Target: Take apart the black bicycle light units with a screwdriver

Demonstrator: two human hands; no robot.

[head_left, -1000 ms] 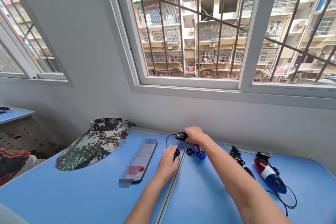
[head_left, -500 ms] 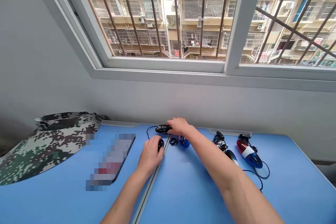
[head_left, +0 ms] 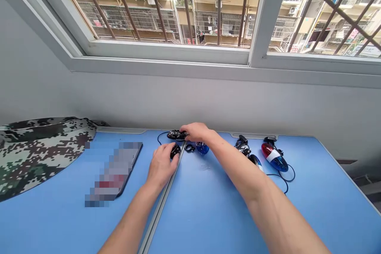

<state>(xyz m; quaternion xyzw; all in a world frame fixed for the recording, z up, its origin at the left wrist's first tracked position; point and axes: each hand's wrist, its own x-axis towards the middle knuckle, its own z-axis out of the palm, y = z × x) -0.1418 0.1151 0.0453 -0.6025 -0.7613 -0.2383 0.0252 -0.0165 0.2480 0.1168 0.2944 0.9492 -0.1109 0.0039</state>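
Note:
My left hand (head_left: pixel 160 164) has its fingers curled round a small black rounded piece (head_left: pixel 175 151) with button-like dots, just left of the seam in the blue table. Farther back, my right hand (head_left: pixel 196 131) grips the right end of a black oblong housing (head_left: pixel 175 135), from which a thin cable runs left. Below the right wrist lies a translucent blue cover (head_left: pixel 202 148), partly hidden. Beside it sits a small black ring-shaped clamp (head_left: pixel 189 148). My right forearm passes in front of some black parts (head_left: pixel 242 145) and a second dark lamp with a white band (head_left: pixel 256 161).
A red-and-blue siren lamp (head_left: pixel 274 157) with a black cable lies at the right. A phone (head_left: pixel 119 174), its screen blurred out, is on the left. A camouflage cap or visor (head_left: pixel 44 154) covers the far left. The wall and barred window rise behind the table (head_left: pixel 202 214).
The camera view has tilted down and shifted, so everything sits higher and farther left. Both hands keep hold of the same black pieces.

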